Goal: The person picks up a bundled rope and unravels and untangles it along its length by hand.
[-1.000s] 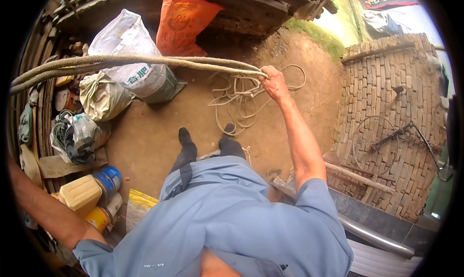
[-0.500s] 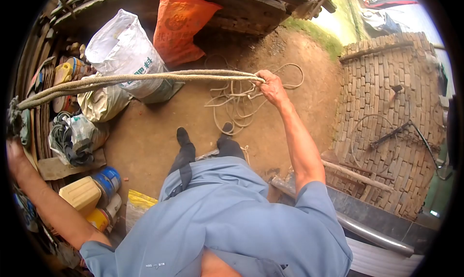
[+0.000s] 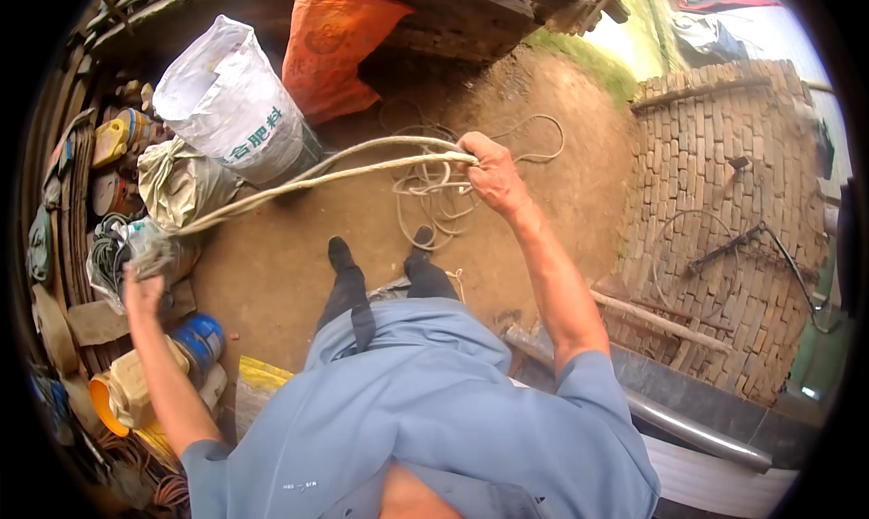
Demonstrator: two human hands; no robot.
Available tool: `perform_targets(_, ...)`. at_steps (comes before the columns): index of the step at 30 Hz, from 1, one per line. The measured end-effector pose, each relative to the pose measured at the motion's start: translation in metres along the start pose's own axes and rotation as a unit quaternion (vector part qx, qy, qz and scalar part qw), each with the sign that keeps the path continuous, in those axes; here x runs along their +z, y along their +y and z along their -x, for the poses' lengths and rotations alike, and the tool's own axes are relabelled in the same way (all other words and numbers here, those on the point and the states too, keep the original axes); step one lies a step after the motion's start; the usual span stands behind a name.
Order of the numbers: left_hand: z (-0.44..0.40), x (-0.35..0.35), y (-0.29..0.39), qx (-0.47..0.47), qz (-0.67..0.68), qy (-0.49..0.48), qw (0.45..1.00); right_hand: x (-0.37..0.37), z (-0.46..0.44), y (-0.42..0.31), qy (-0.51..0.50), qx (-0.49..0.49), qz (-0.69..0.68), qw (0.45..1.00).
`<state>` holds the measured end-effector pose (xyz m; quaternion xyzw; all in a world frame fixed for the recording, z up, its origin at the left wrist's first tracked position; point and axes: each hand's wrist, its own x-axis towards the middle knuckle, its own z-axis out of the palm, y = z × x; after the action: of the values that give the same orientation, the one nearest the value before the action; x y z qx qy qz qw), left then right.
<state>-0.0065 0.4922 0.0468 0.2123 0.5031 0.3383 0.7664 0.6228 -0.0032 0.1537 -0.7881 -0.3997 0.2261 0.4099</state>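
Observation:
A pale rope [image 3: 362, 166] stretches in strands between my two hands, sagging a little towards the left. My right hand [image 3: 493, 171] is closed around its looped end, in front of my chest. At the rope's other end my left hand [image 3: 145, 288] is closed on a bunched part, blurred by motion, over the bags on the left. More rope [image 3: 439, 193] lies in loose loops on the dirt floor beyond my feet, partly behind the held strands.
A white sack [image 3: 235, 103], an orange bag [image 3: 335, 48] and a tied cream bag [image 3: 181, 184] stand at the upper left. Containers, including a blue can [image 3: 201, 338], sit lower left. On the right are stacked bricks [image 3: 697, 175] and a metal pipe [image 3: 697, 433].
My left hand has come inward from the far left edge with the bunched rope. The strands, taut before, now sag and spread apart. My right hand has shifted slightly left.

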Motion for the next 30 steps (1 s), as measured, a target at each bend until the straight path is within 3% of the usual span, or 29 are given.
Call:
perform_targets(1, 0.006, 0.011, -0.034, -0.038, -0.112, 0.170, 0.978, 0.003, -0.003, -0.010, 0.002, -0.021, 0.005, 1.000)
perform_targets(2, 0.016, 0.027, -0.070, -0.074, -0.218, 0.333, 0.914, 0.006, -0.006, -0.019, 0.003, -0.043, 0.010, 0.999)
perform_targets(4, 0.036, 0.063, -0.131, -0.013, -0.410, 0.208, 0.888, 0.010, -0.011, -0.039, -0.003, -0.058, 0.021, 0.998)
perform_targets(6, 0.063, 0.137, -0.176, 0.171, -0.552, 0.034, 0.815, 0.019, -0.013, -0.059, -0.069, -0.097, 0.053, 0.991)
perform_targets(7, 0.108, 0.208, -0.187, 0.161, -0.462, -0.070, 0.869, 0.031, -0.012, -0.064, -0.082, -0.111, 0.077, 0.987)
perform_targets(8, 0.131, 0.256, -0.196, 0.189, -0.484, -0.159, 0.840, 0.039, -0.011, -0.071, -0.099, -0.136, 0.124, 0.978)
perform_targets(9, 0.147, 0.290, -0.201, 0.279, -0.580, -0.247, 0.724, 0.048, -0.010, -0.077, -0.115, -0.133, 0.142, 0.974)
perform_targets(13, 0.174, 0.374, -0.248, 0.357, -0.535, -0.464, 0.609, 0.057, -0.010, -0.084, -0.136, -0.144, 0.174, 0.965)
perform_targets(14, 0.182, 0.388, -0.259, 0.300, -0.521, -0.452, 0.659, 0.052, -0.009, -0.086, -0.134, -0.143, 0.175, 0.965)
perform_targets(16, 0.174, 0.407, -0.275, 0.289, -0.471, -0.445, 0.705, 0.032, -0.008, -0.091, -0.133, -0.097, 0.150, 0.975)
perform_targets(20, 0.171, 0.442, -0.264, 0.212, -0.506, -0.494, 0.675, 0.002, -0.002, -0.077, -0.092, -0.089, 0.111, 0.986)
perform_targets(23, 0.186, 0.472, -0.243, 0.338, -0.499, -0.518, 0.607, -0.015, 0.001, -0.056, -0.081, -0.076, 0.115, 0.987)
perform_targets(26, 0.191, 0.481, -0.215, 0.372, -0.502, -0.520, 0.582, -0.018, 0.009, -0.027, -0.077, -0.056, 0.104, 0.990)
perform_targets(30, 0.190, 0.454, -0.172, 0.382, -0.555, -0.450, 0.586, -0.006, 0.031, 0.034, -0.063, -0.007, 0.092, 0.994)
